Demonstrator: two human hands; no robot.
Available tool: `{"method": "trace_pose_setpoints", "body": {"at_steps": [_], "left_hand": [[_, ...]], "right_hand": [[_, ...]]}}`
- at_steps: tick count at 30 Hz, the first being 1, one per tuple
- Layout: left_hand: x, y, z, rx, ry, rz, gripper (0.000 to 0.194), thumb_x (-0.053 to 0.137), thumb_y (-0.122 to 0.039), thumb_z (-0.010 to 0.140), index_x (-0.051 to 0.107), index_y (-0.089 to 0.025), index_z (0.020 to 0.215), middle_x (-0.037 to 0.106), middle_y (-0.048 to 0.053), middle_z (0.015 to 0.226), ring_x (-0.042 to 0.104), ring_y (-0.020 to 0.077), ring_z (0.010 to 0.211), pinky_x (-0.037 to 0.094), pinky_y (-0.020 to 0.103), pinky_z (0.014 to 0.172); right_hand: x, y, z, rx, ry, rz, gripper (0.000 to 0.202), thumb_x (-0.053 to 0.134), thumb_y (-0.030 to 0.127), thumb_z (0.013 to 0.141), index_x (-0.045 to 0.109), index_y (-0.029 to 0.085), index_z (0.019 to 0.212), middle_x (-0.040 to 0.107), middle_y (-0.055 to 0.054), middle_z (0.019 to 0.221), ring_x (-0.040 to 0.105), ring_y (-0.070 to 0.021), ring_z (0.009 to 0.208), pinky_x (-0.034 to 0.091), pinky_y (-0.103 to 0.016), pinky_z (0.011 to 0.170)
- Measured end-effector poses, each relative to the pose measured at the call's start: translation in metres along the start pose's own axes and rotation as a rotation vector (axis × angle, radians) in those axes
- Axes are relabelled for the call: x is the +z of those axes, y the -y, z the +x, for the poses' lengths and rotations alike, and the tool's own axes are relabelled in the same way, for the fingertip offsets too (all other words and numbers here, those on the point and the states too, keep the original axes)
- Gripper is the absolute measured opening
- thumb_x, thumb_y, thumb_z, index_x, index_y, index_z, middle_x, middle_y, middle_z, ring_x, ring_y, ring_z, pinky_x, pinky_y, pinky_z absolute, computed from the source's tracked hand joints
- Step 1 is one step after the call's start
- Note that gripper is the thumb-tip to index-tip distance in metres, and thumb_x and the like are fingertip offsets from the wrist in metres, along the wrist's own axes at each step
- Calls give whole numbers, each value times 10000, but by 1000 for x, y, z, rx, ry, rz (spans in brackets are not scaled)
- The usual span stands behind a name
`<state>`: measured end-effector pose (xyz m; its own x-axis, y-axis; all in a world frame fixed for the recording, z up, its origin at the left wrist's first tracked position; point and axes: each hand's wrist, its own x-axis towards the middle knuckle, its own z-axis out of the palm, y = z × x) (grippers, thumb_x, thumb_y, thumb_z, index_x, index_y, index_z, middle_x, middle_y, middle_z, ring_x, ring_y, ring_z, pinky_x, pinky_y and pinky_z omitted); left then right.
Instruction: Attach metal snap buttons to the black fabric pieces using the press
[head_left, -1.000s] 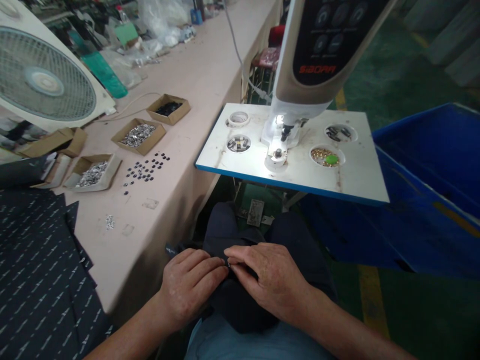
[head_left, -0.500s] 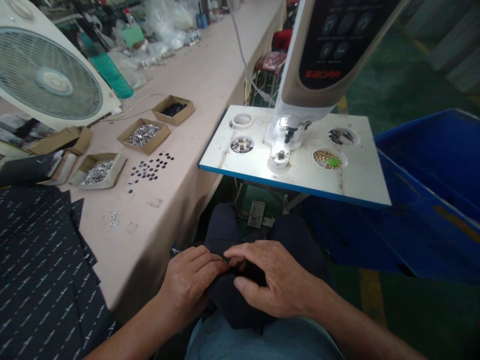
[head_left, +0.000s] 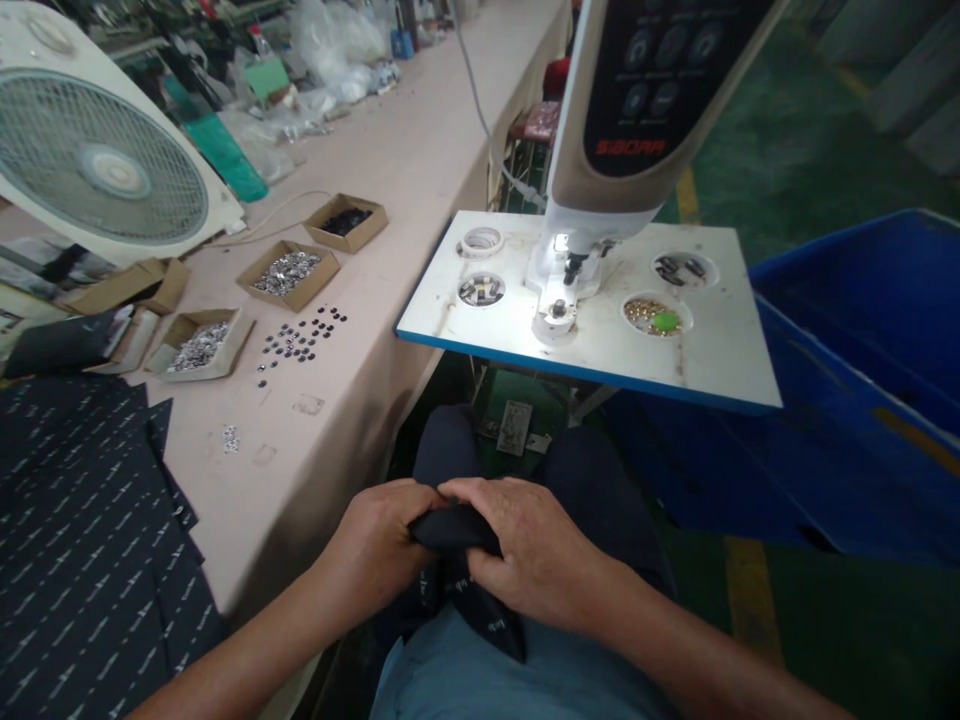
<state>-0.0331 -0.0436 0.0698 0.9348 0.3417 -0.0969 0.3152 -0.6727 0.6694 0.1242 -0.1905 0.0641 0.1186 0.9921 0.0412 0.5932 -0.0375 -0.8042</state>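
Above the person's lap, the left hand and the right hand meet over a piece of dark cloth, which is bunched and folded between them. The left grip is closed on the left end of the fold, and the right grip holds the other end, with the thumb below and the fingers above; some fingertips are hidden. Part of the cloth hangs toward the blue-grey garment, showing small pale print. Ahead of the hands, well apart from them, a machine with a dark button panel rises over a white board edged in blue. Its round wells hold small metal parts, and a bright green piece lies among gold-coloured ones. To the left runs a pale worktop, carrying three cardboard boxes: the nearer two hold silvery pieces, the farthest black ones. Dark discs lie scattered beside the boxes, and a small silvery cluster sits closer to the person. Printed dark fabric covers the near left corner, a white fan stands behind the boxes, and a blue bin is right of the board.
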Motion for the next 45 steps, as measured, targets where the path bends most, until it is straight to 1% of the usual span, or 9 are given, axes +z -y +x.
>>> {"method": "trace_pose_setpoints", "body": {"at_steps": [2,5,11,15,24,29,32,38,45], "left_hand": [[-5,-3,7,-161,104,-84,35,667,-135,751,675,-170,751,642,-30,700,574,123,669,365,219,604],[-14,-8,18,-324,200,-256,159,742,-299,751,673,-156,762,599,-48,679,508,106,636,356,206,582],[-26,-4,30,-383,369,-477,271,777,-346,713,658,-138,839,584,-37,746,494,106,681,390,211,641],[-31,1,32,-418,471,-549,248,723,-334,753,624,-152,890,542,-48,726,454,89,616,353,208,584],[-34,0,34,-433,457,-592,188,647,-305,785,606,-152,888,512,-47,716,438,85,597,334,207,568],[-33,1,33,-426,464,-536,321,741,-405,762,621,-148,913,524,-50,720,446,86,607,339,206,560],[-31,1,32,-410,465,-502,311,747,-400,762,641,-142,900,529,-46,720,446,88,619,337,210,568],[-29,1,29,-436,492,-527,282,708,-399,794,660,-137,886,513,-44,687,421,88,589,323,218,550],[-25,-2,28,-475,451,-617,261,722,-375,776,592,-150,779,494,-47,673,415,83,591,332,209,562]], "right_hand": [[-2,-2,5,52,10,67,555,580,111,750,598,205,1297,727,-69,1182,685,-246,1041,487,-357,921],[-8,-6,14,131,7,195,514,590,110,752,629,217,1253,749,-40,1089,701,-211,959,503,-307,838],[-15,-11,23,142,48,396,477,585,77,749,651,201,1205,760,-11,1012,694,-154,836,491,-236,727],[-16,-12,25,188,94,481,463,573,76,752,648,193,1193,754,8,913,658,-129,719,455,-210,621],[-17,-8,29,252,81,532,456,583,76,736,664,183,1172,756,3,896,650,-130,704,458,-216,622],[-16,-8,28,253,37,506,446,604,92,724,683,183,1153,743,12,857,625,-119,673,445,-202,593],[-15,-8,28,257,37,504,452,604,87,714,685,180,1148,739,17,841,618,-113,659,438,-195,576],[-13,-10,28,254,29,462,465,609,100,716,685,193,1165,754,11,877,634,-120,669,444,-205,585],[-13,-12,28,232,37,402,450,603,118,738,682,191,1175,774,-20,947,689,-154,745,483,-237,648]]}}
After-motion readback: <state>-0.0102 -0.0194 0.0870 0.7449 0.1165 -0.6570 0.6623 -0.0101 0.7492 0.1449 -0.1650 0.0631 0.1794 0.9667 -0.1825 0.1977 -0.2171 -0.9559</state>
